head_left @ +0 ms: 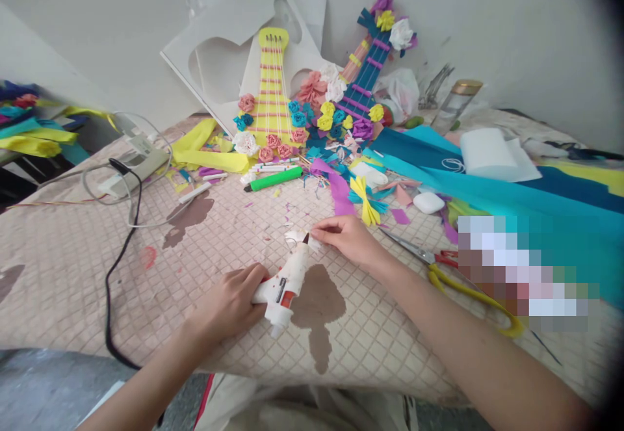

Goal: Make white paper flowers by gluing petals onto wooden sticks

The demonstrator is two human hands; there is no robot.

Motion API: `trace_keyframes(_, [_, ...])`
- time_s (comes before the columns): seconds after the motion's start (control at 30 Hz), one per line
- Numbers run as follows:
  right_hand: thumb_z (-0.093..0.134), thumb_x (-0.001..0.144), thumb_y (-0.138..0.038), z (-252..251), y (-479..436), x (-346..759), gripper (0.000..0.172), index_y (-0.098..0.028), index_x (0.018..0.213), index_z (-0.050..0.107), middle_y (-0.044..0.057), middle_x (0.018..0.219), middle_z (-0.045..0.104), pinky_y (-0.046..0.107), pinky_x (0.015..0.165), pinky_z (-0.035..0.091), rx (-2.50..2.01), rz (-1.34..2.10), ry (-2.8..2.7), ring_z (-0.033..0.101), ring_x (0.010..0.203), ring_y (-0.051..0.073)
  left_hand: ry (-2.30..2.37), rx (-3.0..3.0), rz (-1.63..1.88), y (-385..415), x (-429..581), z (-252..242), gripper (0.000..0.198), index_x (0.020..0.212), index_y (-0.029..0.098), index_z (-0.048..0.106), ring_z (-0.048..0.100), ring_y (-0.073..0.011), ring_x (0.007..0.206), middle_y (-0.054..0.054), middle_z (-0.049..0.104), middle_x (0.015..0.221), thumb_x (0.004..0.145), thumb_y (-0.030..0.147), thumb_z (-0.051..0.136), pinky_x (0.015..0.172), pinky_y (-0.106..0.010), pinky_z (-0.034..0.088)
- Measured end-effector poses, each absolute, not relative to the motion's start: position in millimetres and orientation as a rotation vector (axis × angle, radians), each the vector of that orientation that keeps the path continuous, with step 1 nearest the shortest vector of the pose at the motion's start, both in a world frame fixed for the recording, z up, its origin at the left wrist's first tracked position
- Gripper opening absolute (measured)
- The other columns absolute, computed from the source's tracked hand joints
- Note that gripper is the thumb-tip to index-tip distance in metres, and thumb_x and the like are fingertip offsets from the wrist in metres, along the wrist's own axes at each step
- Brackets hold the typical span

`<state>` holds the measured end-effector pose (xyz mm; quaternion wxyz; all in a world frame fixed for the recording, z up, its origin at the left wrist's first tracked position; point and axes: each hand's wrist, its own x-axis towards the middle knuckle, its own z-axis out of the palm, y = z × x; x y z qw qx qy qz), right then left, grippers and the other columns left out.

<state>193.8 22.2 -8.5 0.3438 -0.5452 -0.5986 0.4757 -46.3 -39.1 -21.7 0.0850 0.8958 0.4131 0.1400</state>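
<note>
The white glue gun with the dark tip [285, 288] is in the near middle of the tabletop [234, 236]. The left hand [238, 298] is wrapped tight around its handle. Its tip points to the far side, at a small, crumpled white paper piece [296, 236]. The right hand [348, 239] has its thumb and finger pinched on the right edge of that paper, very near the tip. The two hands are apart, with the gun between them.

A brown, blotchy patch [319, 301] shows on the cloth just right of the gun. To the right of the right hand are scissors with silver blades and yellow and red handles [480, 301], lying open.

A bit farther away is a yellow paper bow [364, 202], with a purple paper strip [341, 187] to its left. A fat green marker with a dark end [275, 179] lies left of the strip. A small white rounded case [428, 202] sits right of the bow.

At the far side, a yellow guitar shape with white strings and paper flowers [273, 99] leans up. To its right is a dark blue guitar shape with purple bands [365, 83]. Big white sheets with cut-out holes [219, 47] stand behind the yellow one.

Long blue paper sheets [536, 190] cover the far right. On the left, a black cord [119, 262] hangs over the near edge.
</note>
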Motion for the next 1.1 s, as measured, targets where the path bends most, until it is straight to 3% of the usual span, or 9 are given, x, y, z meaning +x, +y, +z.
trace_keyframes(1.1, [0.064,0.072,-0.028,-12.8,23.4,194.8,0.017,-0.014,0.077,0.07,0.005,0.072,0.068,0.025,0.059,0.042,-1.38,1.228,-1.582,0.056,0.062,0.012,1.234,2.71,0.482,-39.8,-50.1,-28.1,0.022,0.101,0.017,0.048,0.062,-0.0175,0.069,-0.005,0.064,0.083,0.079,0.015,0.047,0.062,-0.027,0.046])
